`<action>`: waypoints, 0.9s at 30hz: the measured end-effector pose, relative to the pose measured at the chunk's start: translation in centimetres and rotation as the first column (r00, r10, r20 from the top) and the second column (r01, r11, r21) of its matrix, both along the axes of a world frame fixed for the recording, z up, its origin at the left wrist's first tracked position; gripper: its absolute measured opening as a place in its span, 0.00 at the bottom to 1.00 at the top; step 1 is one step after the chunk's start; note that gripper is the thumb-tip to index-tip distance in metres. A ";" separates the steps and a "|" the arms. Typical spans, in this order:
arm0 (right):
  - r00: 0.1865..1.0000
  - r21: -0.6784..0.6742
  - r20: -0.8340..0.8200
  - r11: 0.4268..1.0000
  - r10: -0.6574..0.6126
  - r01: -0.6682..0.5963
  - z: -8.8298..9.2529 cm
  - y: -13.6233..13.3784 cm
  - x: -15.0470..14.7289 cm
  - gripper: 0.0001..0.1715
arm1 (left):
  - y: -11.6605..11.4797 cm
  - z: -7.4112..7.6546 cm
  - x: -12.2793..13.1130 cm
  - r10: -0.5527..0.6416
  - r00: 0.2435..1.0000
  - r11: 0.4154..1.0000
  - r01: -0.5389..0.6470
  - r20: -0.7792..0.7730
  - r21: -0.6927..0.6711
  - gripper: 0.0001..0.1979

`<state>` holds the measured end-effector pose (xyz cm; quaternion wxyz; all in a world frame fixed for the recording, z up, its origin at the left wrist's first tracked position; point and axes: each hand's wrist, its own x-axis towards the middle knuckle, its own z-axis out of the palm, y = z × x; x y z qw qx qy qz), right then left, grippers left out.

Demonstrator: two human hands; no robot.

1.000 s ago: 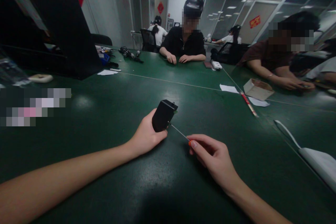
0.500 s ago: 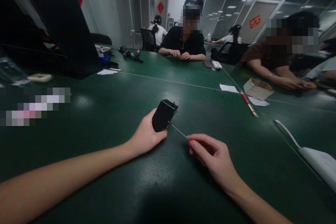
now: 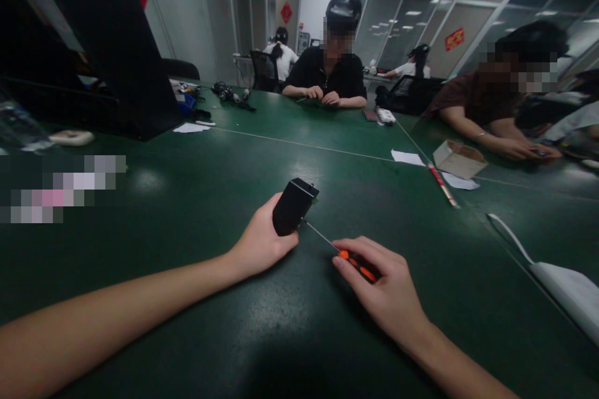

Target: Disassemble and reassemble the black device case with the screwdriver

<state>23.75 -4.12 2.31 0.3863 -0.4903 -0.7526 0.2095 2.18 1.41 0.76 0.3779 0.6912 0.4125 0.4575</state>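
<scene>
My left hand (image 3: 264, 237) is wrapped round a black box-shaped device (image 3: 294, 209), holding it tilted above the green table. A small metal tab sticks up at the device's top right corner. In my right hand (image 3: 381, 280) is a screwdriver (image 3: 344, 254) with an orange and black handle, gripped between thumb and fingers. Its thin shaft points up and left, and the tip meets the lower right side of the device. Whatever the tip touches there is too small to make out.
The green table (image 3: 210, 330) stretches under both hands. To the right lie a white power strip (image 3: 561, 290) with its cable, a cardboard box (image 3: 459, 160) and a red-and-white stick (image 3: 442, 186). A large black panel (image 3: 116, 50) stands at left. Two people sit across the table.
The fingers of my right hand have loosened and shifted along the screwdriver, so more of its orange handle shows. The device and my left hand have barely moved.
</scene>
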 end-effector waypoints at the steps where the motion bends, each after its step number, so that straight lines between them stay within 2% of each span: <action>1: 1.000 0.018 0.015 1.000 0.000 0.000 0.0 0.0 0.1 0.10 | 0.0 0.0 0.0 0.000 1.000 1.000 0.000 -0.002 0.000 0.14; 5: 1.000 0.011 0.016 1.000 0.005 -0.005 -0.3 -0.1 0.4 0.13 | 0.0 0.0 0.0 0.015 1.000 1.000 -0.015 -0.017 0.000 0.15; 12: 0.998 0.103 0.061 0.995 0.004 -0.010 -0.3 -0.1 0.1 0.10 | 0.1 -0.1 0.0 0.008 1.000 1.000 -0.008 -0.025 0.015 0.15; 21: 0.997 0.150 0.074 0.988 0.023 -0.034 0.0 -0.2 0.0 0.10 | 0.1 0.0 0.0 0.012 0.999 1.000 -0.012 -0.033 0.021 0.15; 24: 0.997 0.140 0.077 0.990 0.007 -0.017 0.0 -0.2 0.0 0.10 | 0.1 -0.1 0.0 0.007 0.999 1.000 -0.006 -0.034 0.009 0.15; 27: 0.998 0.050 0.058 0.998 -0.030 0.028 -0.2 -0.1 0.1 0.12 | 0.0 0.0 0.0 0.005 0.999 1.000 -0.005 -0.043 0.002 0.15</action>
